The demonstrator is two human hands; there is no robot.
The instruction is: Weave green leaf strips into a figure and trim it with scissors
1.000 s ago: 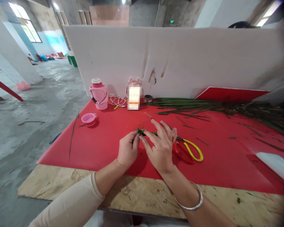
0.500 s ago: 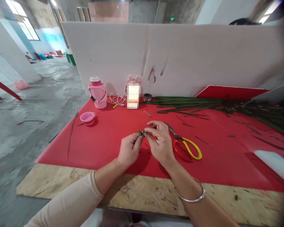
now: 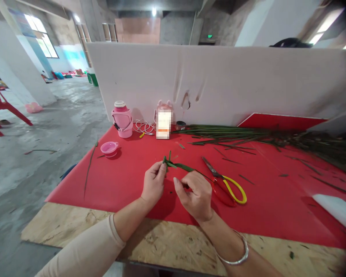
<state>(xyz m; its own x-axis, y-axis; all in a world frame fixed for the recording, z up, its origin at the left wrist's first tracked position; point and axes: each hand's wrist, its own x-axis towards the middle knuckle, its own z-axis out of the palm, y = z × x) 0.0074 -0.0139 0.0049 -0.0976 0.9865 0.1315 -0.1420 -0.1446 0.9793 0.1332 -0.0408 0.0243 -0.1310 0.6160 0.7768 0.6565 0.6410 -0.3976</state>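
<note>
My left hand (image 3: pixel 154 182) pinches a small knot of folded green leaf strips (image 3: pixel 167 163) between thumb and fingertips, with short ends sticking out several ways. From the knot a longer strip (image 3: pixel 186 167) runs right, passing just beyond my right hand (image 3: pixel 196 194). That hand is apart from the knot, its fingers curled in and the thumb pointing forward. Whatever the curled fingers hold, if anything, is hidden. Scissors (image 3: pixel 216 174) with one red and one yellow handle loop lie right beside my right hand, blades pointing away.
Along the white upright board (image 3: pixel 233 84) lies a bundle of long green leaves (image 3: pixel 227 131). A pink bottle (image 3: pixel 123 123), a pink cup (image 3: pixel 109 149), a white cable (image 3: pixel 144 127) and a blurred-out screen (image 3: pixel 163 123) stand at the back left. Leaf scraps dot the red tabletop (image 3: pixel 127 181).
My right hand has come off the knot and drawn back toward me, its fingers curling. The knot and its long strip now show more fully. The camera view has tilted up slightly.
</note>
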